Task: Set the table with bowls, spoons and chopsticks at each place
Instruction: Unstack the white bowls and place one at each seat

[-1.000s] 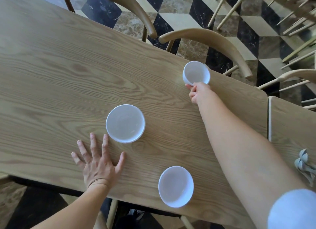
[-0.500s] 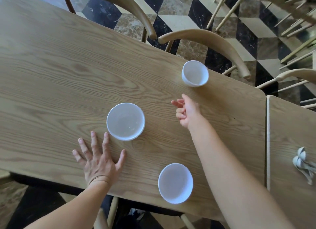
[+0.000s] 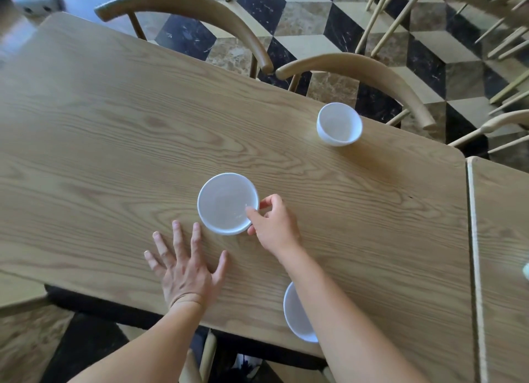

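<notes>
Three white bowls stand on the wooden table (image 3: 114,142). My right hand (image 3: 272,225) pinches the right rim of the middle bowl (image 3: 226,202), thumb inside and fingers outside. The far bowl (image 3: 339,124) sits alone near the far edge, in front of a chair. The near bowl (image 3: 296,315) is at the near edge, partly hidden under my right forearm. My left hand (image 3: 186,268) lies flat on the table with spread fingers, just near-left of the middle bowl and apart from it.
Two curved wooden chair backs (image 3: 357,68) stand along the far edge. A second table (image 3: 503,239) butts against the right side, with a pale object (image 3: 526,271) at the frame's edge. More chairs stand at the top right over the chequered floor.
My right hand let go of the far bowl, drew back toward me and now pinches the middle bowl's rim. The left hand stayed flat. The view shifted, pushing the spoons out of frame.
</notes>
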Demonstrator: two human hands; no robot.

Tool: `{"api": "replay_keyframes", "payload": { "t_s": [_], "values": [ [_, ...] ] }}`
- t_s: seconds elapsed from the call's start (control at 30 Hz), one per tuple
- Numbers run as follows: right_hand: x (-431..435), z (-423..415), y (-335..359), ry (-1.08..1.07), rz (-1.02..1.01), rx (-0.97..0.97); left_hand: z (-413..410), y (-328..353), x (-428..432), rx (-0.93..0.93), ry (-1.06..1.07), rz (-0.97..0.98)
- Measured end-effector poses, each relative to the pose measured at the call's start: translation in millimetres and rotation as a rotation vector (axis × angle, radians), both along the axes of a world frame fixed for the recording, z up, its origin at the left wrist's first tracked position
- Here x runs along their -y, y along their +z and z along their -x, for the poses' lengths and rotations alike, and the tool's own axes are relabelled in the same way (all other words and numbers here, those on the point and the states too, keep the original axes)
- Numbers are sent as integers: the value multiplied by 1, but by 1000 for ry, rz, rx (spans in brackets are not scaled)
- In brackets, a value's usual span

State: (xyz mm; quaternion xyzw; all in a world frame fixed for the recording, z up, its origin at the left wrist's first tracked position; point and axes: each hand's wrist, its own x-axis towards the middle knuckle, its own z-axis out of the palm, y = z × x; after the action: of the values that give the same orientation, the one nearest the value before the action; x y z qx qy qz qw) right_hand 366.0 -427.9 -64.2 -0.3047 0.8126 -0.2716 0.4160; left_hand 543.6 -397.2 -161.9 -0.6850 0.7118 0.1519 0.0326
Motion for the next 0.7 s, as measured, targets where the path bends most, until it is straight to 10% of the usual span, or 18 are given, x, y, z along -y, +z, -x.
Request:
{"api": "replay_keyframes", "payload": {
  "t_s": [0.7],
  "values": [
    [-11, 0, 7, -115, 311, -117, 1, 0, -1, 18, 3, -30]
  ]
}}
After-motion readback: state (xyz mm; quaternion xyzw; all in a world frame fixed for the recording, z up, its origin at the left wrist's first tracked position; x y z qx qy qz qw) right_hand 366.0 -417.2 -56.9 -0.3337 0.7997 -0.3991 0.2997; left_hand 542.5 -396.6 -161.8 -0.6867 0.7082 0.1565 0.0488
